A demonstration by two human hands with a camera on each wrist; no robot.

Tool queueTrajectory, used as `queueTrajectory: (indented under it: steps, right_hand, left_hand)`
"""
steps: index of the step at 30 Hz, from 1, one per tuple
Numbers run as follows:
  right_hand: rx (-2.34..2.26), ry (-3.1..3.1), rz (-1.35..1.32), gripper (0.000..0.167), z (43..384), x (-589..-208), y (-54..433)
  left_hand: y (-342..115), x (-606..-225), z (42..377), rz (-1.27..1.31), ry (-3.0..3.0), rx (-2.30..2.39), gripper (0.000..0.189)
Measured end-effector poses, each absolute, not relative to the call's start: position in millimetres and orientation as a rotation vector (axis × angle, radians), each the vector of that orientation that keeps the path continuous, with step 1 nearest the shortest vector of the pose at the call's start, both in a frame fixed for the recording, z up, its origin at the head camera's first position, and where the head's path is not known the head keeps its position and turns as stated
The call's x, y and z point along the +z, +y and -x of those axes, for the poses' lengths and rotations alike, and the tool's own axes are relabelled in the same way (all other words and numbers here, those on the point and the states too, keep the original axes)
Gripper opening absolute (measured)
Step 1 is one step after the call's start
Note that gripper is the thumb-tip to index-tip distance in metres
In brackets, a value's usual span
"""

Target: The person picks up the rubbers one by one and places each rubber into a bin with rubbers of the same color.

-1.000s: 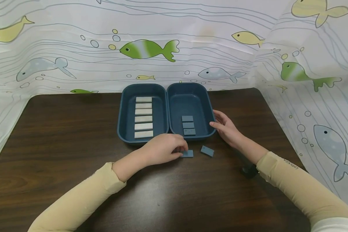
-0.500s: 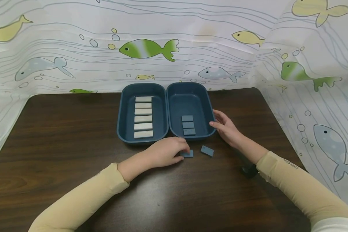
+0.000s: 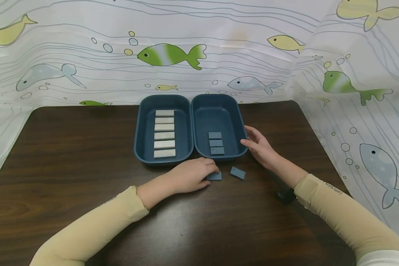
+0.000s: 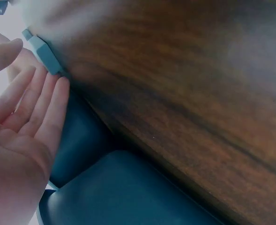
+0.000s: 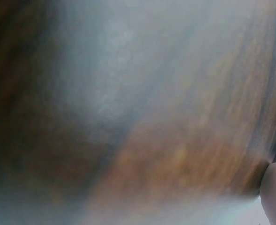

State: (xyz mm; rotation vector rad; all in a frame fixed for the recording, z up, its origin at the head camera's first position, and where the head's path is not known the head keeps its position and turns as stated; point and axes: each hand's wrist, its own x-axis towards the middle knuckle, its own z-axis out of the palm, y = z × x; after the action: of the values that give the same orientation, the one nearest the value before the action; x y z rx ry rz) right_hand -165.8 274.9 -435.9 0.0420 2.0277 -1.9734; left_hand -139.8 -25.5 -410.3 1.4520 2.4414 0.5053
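My left hand [image 3: 192, 175] hovers low at the near edge of the trays, fingertips over the left end of a small blue rectangular tile [image 3: 215, 176] on the table. In the left wrist view its fingers [image 4: 51, 105] are nearly straight, the tips right at the tile [image 4: 45, 55], with the thumb held apart. My right hand [image 3: 260, 147] grips the right wall of the right blue tray [image 3: 219, 101], thumb over the rim and fingers outside. The right wrist view shows only part of that hand [image 5: 274, 190]. Another blue tile [image 3: 237, 173] lies slanted nearby.
The left blue tray [image 3: 137, 136] stands against the right one and holds a column of several white tiles [image 3: 164, 135]. Inside the right tray are three blue tiles [image 3: 215, 143]. A fish-print sheet [image 3: 106, 74] hangs behind the dark wooden table [image 3: 70, 155].
The left hand has shifted slightly right and toward the table's near side, its fingertips now covering more of the blue tile. The right hand has stayed at the tray.
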Motion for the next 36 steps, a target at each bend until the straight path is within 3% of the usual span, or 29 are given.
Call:
queueTrajectory:
  steps: [36]
  right_hand:
    - [-1.975,2.028,-0.039,0.067,165.8,-437.0,275.0]
  left_hand:
    - [-17.9,-420.5,138.6,-1.311,2.395,0.676,0.039]
